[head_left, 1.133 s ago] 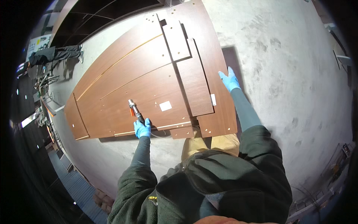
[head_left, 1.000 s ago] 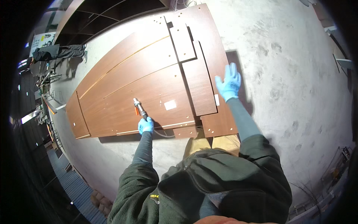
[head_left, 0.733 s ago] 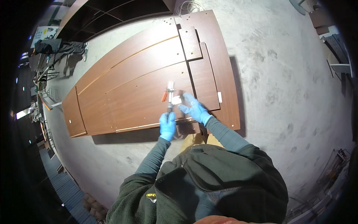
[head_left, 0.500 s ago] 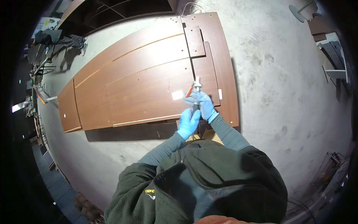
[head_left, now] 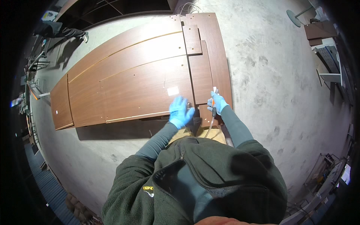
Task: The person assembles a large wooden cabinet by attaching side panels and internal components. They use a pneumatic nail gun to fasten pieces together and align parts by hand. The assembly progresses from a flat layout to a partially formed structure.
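Note:
My right hand [head_left: 219, 102], in a blue glove, is closed round a trigger gun [head_left: 213, 109] with orange and dark parts. A hose runs from its lower end toward my body; the hand hides most of its front. It is over the near right part of the stacked brown panels, close to a narrow panel [head_left: 201, 78]. My left hand [head_left: 180, 113], also gloved in blue, is spread with nothing in it at the near edge of a large brown panel [head_left: 142, 86]. Whether it touches the panel I cannot tell. A white label [head_left: 173, 91] lies just beyond it.
A small brown panel [head_left: 192, 39] with holes rests on the stack's far right. Dark shelving [head_left: 123, 9] stands at the back. A person's legs [head_left: 71, 33] show at the far left. Brown boxes [head_left: 320, 30] and a round-based stand [head_left: 293, 18] are at the far right.
My hands have parted. The left let go of the gun and opened farther left; the right carries the gun to the right and nearer. My view has shifted slightly.

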`<action>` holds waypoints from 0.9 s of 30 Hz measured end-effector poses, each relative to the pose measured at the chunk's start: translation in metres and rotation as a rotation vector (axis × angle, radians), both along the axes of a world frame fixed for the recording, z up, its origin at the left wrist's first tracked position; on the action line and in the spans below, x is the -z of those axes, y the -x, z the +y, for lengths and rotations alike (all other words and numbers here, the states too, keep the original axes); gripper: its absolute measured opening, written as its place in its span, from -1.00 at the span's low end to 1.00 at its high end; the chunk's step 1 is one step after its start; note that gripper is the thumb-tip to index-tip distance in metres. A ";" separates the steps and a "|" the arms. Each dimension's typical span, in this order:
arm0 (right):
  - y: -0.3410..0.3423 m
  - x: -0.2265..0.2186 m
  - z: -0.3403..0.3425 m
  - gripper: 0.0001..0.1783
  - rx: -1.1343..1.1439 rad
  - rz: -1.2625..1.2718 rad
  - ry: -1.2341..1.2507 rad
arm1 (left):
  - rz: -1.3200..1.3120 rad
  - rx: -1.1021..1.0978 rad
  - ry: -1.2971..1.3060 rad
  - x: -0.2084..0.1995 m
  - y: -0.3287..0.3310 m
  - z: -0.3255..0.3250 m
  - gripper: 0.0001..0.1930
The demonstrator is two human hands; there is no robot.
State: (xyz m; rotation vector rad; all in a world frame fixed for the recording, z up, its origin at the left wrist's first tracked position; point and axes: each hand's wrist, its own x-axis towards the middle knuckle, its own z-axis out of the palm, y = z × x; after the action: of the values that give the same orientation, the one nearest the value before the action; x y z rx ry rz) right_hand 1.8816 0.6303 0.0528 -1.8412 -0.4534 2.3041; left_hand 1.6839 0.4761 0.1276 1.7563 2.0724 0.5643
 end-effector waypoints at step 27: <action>0.169 -0.120 -0.101 -0.65 -0.691 0.332 -0.165 | -2.297 -0.535 0.226 -0.030 0.059 -0.107 -0.19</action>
State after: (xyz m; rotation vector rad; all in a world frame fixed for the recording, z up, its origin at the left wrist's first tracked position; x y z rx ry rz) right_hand 1.7126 0.5290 0.1727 -1.3101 -1.3425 2.7957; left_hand 1.6250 0.3694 0.1572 -0.2523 0.5707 1.3320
